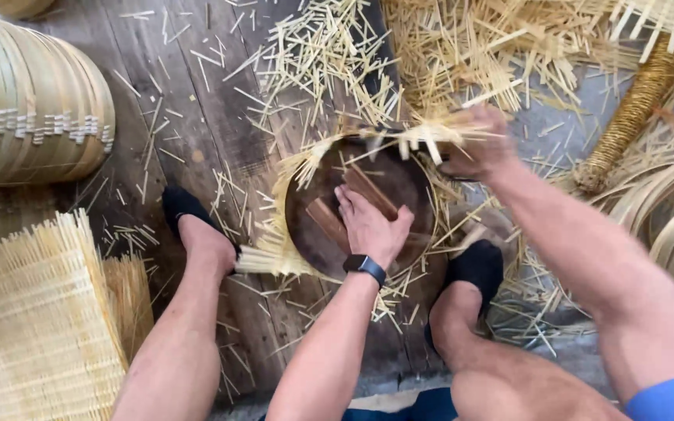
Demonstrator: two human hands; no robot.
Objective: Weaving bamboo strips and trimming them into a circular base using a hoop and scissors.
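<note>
Pressing left hand flat on round board | right hand gripping tool, blurred

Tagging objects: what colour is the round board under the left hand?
Dark brown round board, head view, under the left hand.

I'm pressing a dark brown round board fringed with pale yellow bamboo strips; my watch at six o'clock is showing black.
</note>
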